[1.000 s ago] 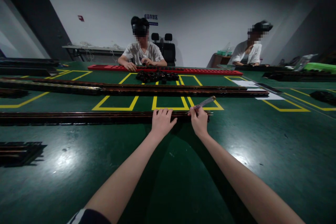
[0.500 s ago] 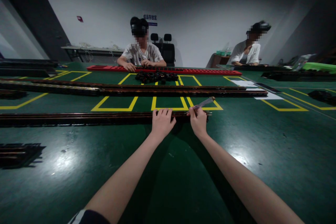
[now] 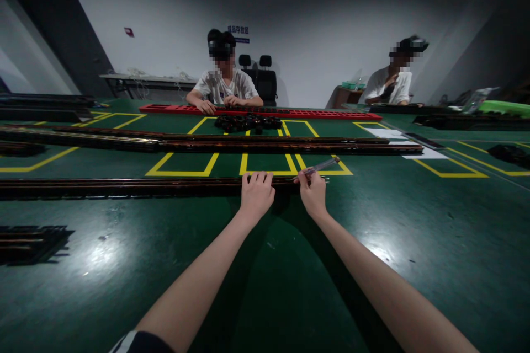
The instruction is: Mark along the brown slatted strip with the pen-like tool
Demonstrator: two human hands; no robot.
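A long dark strip bundle with brownish lines along it lies crosswise on the green table. Over its right part, my left hand is closed, fingers bent across the top and thumb at the near side. Just to the right, my right hand pinches a slim tool with a clear handle and a brownish end cap. The tool slants up to the right; its lower end is by the strip bundle near its right end, and the fingers hide whether it touches.
Beyond lies another row of long dark strips, then a dark heap of parts and a red slotted rail. A shorter dark bundle is at near left. Two people sit across the table. White paper lies right.
My left thumb has drawn slightly closer to its fingers. The tool in my right hand sits a touch lower. At the far right, a person has raised a hand. The view has shifted slightly.
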